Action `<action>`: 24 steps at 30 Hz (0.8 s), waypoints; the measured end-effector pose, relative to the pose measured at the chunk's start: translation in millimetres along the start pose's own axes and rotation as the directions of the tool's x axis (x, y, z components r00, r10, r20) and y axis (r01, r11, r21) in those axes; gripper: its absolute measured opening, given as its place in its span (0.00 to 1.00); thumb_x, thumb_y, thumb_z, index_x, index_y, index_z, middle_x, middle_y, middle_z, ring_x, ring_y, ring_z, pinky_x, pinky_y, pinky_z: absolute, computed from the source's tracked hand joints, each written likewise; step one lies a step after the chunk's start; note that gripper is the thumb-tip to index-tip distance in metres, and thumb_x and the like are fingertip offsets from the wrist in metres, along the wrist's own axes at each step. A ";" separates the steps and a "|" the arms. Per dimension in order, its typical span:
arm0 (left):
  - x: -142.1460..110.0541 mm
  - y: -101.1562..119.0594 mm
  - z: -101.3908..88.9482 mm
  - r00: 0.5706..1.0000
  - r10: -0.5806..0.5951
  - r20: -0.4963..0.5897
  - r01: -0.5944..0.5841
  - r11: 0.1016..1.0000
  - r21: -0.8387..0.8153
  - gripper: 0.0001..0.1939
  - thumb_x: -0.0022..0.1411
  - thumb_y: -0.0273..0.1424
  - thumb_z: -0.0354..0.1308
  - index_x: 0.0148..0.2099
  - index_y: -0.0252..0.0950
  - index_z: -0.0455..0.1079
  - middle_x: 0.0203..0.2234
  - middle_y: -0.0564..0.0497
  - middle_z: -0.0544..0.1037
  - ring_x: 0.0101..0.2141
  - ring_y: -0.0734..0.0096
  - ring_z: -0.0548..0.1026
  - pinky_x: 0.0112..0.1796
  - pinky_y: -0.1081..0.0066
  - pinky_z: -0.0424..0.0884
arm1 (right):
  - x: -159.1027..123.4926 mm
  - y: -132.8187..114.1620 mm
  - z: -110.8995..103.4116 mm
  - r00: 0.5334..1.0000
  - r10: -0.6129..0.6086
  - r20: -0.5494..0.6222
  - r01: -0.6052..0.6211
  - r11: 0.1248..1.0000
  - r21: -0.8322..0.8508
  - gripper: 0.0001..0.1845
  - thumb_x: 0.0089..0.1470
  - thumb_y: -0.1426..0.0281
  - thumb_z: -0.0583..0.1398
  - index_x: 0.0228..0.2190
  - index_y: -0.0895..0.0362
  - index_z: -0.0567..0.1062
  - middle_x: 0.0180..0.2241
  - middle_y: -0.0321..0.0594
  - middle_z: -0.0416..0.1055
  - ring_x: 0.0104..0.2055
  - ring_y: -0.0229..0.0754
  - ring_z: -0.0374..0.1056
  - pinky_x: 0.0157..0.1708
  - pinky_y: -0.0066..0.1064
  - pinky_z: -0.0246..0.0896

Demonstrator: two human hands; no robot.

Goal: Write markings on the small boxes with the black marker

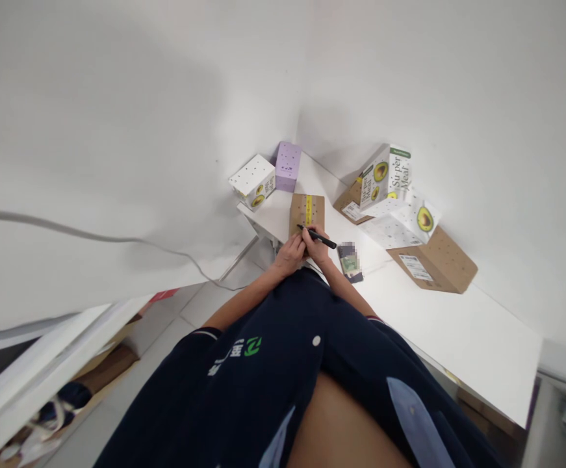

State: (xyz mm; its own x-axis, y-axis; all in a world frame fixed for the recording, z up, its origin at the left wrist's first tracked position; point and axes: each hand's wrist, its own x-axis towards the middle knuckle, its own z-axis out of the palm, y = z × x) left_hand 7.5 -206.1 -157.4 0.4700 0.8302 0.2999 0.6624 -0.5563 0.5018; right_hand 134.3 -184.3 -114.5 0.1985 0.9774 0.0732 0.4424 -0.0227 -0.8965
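Note:
A small brown cardboard box [298, 208] with a strip of yellow tape [308, 209] sits near the edge of the white table. My right hand [316, 246] grips a black marker pen [322, 238], its tip at the upper face of the box. Close beside it, my left hand [290, 255] has its fingers curled at the near edge of the box, seeming to hold it. Part of those fingers is hidden. Just right of my right hand lies a phone-sized dark item [351, 262], partly blurred out.
Behind the box stand a white avocado-print box [256, 179] and a purple box [288, 166]. To the right, white "Super Meal" boxes [385, 179] are stacked on brown labelled cartons [438, 260]. Walls meet behind the table [482, 338]. A grey cable [117, 237] hangs at left.

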 end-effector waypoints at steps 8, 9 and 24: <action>0.6 -0.9 1.2 1.000 -0.011 0.014 0.011 1.000 0.006 0.22 0.66 0.34 0.62 0.58 0.26 0.71 0.57 0.27 0.75 0.62 0.45 0.73 0.62 0.48 0.70 | 2.5 -0.5 0.3 0.998 0.062 -0.018 -0.061 0.997 0.042 0.13 0.54 0.55 0.58 0.31 0.50 0.69 0.30 0.34 0.72 0.35 0.42 0.70 0.44 0.36 0.69; 0.5 -1.1 1.0 1.000 -0.014 0.020 0.014 1.000 0.006 0.21 0.66 0.34 0.62 0.57 0.28 0.71 0.56 0.28 0.75 0.61 0.45 0.73 0.62 0.47 0.71 | 2.8 -0.5 0.3 0.995 0.088 -0.046 -0.084 0.994 0.071 0.12 0.54 0.55 0.58 0.30 0.50 0.68 0.29 0.33 0.71 0.35 0.42 0.70 0.44 0.35 0.69; 1.4 4.0 -7.8 0.997 -0.050 0.061 0.049 0.998 0.027 0.22 0.61 0.32 0.68 0.55 0.33 0.70 0.55 0.33 0.76 0.62 0.47 0.72 0.62 0.48 0.70 | 23.6 65.8 -58.1 0.876 0.480 -0.052 -0.480 0.853 -0.205 0.05 0.51 0.66 0.59 0.28 0.54 0.71 0.22 0.35 0.72 0.24 0.41 0.70 0.31 0.31 0.65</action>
State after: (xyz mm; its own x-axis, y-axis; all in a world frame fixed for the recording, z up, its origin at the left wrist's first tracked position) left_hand 6.3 -206.9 -148.7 0.4708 0.8533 0.2241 0.6999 -0.5159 0.4940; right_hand 218.9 -175.0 -146.3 0.4316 0.8340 -0.3437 0.4618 -0.5316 -0.7100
